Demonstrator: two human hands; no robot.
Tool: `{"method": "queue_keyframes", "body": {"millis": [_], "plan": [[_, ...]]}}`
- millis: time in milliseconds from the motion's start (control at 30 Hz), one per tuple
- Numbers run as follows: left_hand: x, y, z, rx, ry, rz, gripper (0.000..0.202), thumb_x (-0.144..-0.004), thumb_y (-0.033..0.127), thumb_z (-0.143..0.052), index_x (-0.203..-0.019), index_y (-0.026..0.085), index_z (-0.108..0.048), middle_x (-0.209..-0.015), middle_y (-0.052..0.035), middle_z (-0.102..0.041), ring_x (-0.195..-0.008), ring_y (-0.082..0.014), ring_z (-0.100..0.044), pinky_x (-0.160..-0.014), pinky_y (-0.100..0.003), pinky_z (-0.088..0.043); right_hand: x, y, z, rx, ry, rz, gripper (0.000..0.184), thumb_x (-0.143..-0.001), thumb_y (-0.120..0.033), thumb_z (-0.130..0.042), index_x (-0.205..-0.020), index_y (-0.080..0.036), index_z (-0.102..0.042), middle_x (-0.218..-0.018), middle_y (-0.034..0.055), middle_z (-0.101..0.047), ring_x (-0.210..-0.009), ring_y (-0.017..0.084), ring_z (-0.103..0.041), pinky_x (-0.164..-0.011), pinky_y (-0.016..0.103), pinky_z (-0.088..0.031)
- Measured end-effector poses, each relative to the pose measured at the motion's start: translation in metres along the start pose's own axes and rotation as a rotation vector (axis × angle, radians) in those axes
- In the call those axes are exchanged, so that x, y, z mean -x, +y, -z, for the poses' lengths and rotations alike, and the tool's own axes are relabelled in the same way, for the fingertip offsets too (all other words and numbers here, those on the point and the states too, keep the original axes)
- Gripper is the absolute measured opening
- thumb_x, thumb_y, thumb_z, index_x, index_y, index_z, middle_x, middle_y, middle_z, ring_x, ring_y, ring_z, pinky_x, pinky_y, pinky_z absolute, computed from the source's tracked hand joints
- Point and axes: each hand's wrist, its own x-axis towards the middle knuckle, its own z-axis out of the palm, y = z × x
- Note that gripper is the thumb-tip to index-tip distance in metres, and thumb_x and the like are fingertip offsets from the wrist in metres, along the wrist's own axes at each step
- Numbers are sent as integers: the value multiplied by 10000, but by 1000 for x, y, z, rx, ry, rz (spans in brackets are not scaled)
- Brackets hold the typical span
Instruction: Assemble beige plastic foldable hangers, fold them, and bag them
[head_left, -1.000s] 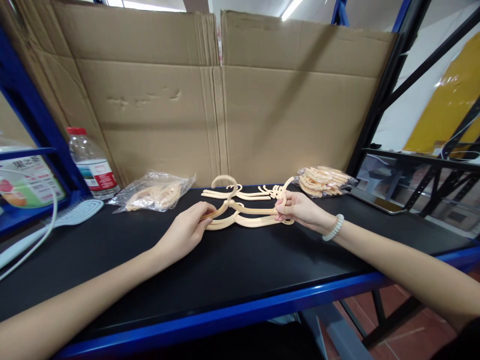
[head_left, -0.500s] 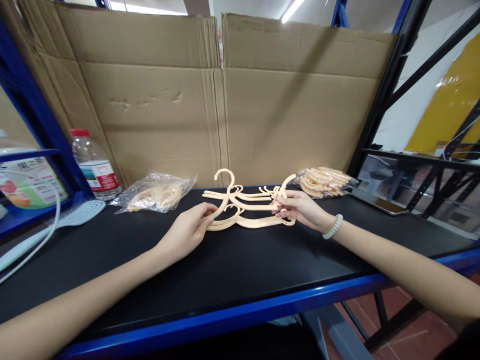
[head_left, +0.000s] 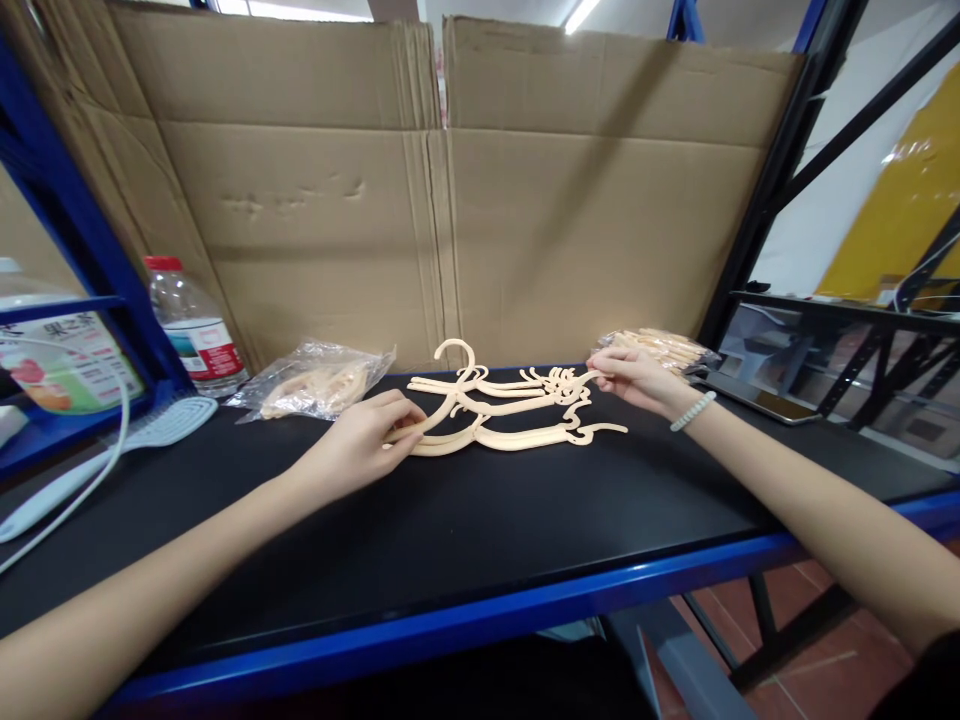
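Note:
A cream plastic clothes hanger point(head_left: 517, 405), its hook upright, is stretched between my hands just over the table. My left hand point(head_left: 369, 435) pinches its left arm, thumb in front. At the other end, my right hand point(head_left: 631, 378) grips the hanger's right tip between thumb and fingers. Close below lies a second cream hanger point(head_left: 525, 439), with curled pieces at its right end. More cream hangers point(head_left: 510, 387) lie behind the held one, partly covered by it. Several small curled hooks point(head_left: 559, 380) cluster beside my right fingertips.
A clear bag point(head_left: 315, 385) of cream pieces sits back left, another bag point(head_left: 660, 348) back right near a phone point(head_left: 761, 398). A red-capped bottle point(head_left: 199, 335) and a pale hairbrush point(head_left: 169, 425) are at left. Cardboard point(head_left: 315, 230) walls the table's back; a blue rail point(head_left: 480, 595) edges the front.
My right hand has moved right and slightly up along the hanger to its tip, uncovering the curled hooks. My left hand has shifted slightly left, still on the hanger's arm.

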Motion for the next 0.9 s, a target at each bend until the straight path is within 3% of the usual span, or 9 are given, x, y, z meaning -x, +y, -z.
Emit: {"method": "queue_keyframes", "body": {"millis": [200, 333, 533, 733, 900], "plan": [[1, 2, 2, 2, -81, -13, 199, -863, 263, -437, -879, 172, -613, -788, -34, -591, -664, -149, -547, -600, -258, -421, 5, -14, 14, 315, -199, -9, 195, -631, -257, -783, -768, -162, -681, -679, -4, -641, -570, 85, -574, -552, 228, -468], [2, 5, 3, -29, -173, -26, 174, -850, 243, -437, -893, 181, -594, -838, -46, -607, -740, -174, -571, -658, -282, -439, 9, -24, 15, 549, -385, -91, 245, -620, -268, -771, -826, -161, -691, -729, 6, -667, -625, 102, -601, -581, 232, -469], [5, 7, 3, -68, -257, -74, 163, -855, 248, -449, -845, 188, -600, -829, -48, -604, -754, -189, -573, -668, -292, -448, 10, -21, 11, 758, -534, -125, 271, -667, -348, -732, -839, -146, -677, -742, 22, -672, -653, 117, -607, -622, 253, -467], [6, 7, 2, -107, -296, -76, 176, -880, 242, -424, -889, 192, -592, -901, -56, -571, -804, -191, -575, -701, -290, -459, 12, -24, 3, 943, -588, -73, 271, -738, -410, -649, -804, -148, -674, -671, 16, -641, -580, 112, -572, -572, 248, -444], [6, 6, 3, -130, -304, -54, 138, -873, 241, -431, -901, 197, -559, -911, -53, -570, -833, -201, -559, -711, -307, -458, 11, -22, 4, 1044, -590, -25, 177, -757, -312, -607, -810, -156, -672, -647, 11, -629, -573, 114, -563, -569, 245, -444]]}}
